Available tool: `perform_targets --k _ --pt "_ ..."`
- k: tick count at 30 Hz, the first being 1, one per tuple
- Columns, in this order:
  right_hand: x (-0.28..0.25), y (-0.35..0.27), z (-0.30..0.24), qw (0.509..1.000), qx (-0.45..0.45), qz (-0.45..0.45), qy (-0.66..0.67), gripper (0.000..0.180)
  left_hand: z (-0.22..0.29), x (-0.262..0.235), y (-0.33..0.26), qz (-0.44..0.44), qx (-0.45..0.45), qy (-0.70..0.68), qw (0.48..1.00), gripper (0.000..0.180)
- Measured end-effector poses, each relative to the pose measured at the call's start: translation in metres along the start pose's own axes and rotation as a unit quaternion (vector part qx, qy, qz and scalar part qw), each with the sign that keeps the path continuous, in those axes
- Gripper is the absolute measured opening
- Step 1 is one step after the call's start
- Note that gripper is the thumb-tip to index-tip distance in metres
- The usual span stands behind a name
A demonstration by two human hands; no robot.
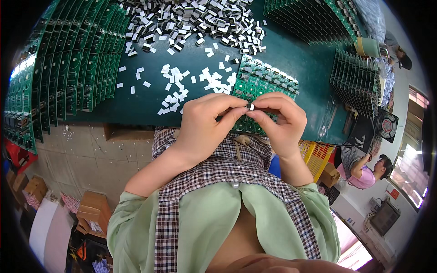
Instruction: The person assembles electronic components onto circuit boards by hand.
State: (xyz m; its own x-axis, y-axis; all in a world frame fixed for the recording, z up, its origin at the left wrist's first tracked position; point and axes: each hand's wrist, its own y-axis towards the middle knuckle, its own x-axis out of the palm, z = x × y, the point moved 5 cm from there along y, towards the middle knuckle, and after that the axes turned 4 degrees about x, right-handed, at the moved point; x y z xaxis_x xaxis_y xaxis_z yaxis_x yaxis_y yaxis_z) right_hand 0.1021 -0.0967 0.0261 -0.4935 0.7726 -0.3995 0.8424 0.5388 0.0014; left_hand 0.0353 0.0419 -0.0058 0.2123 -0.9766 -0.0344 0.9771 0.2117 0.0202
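My left hand (205, 125) and my right hand (283, 119) meet over the near part of a green circuit board (252, 82). Between their fingertips is a small black part with a white face (251, 107), pinched from both sides. Its finer shape is hidden by the fingers. The board lies flat on the dark green table (150, 104), with rows of round outlines and small components on it. Just left of the board are scattered small white rectangular pieces (175, 88), some near my left knuckles.
A large heap of black parts with white faces (191, 22) covers the table's far middle. Upright rows of circuit boards stand at the left (68, 73), far right (314, 18) and right (357, 82). A yellow crate (316, 159) and another person (364, 175) are at the right.
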Motion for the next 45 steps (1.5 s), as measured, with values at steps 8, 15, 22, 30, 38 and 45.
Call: perform_targets --k 8,15,22,30,38,45 --pt "-0.011 0.017 -0.002 0.972 -0.085 0.105 -0.191 0.014 0.013 -0.028 0.02 0.082 0.187 0.292 0.934 0.013" --pt "-0.003 0.021 0.005 0.913 -0.18 0.074 -0.357 0.013 0.012 -0.056 0.049 0.13 0.119 0.483 0.858 0.022" --pt "0.0 0.021 0.004 0.899 -0.188 0.071 -0.388 0.013 0.009 -0.059 0.046 0.146 0.141 0.501 0.841 0.018" --pt "-0.001 0.012 -0.012 0.923 -0.137 0.062 -0.353 0.026 0.01 -0.052 0.032 0.087 0.078 0.154 0.981 0.016" --pt "0.007 -0.001 -0.004 0.995 -0.069 0.067 -0.041 0.026 -0.009 0.005 0.007 0.025 -0.077 -0.298 0.951 0.014" --pt "0.005 -0.002 0.002 0.995 0.023 0.021 0.095 0.02 -0.002 0.004 0.001 0.031 -0.046 -0.14 0.989 0.01"
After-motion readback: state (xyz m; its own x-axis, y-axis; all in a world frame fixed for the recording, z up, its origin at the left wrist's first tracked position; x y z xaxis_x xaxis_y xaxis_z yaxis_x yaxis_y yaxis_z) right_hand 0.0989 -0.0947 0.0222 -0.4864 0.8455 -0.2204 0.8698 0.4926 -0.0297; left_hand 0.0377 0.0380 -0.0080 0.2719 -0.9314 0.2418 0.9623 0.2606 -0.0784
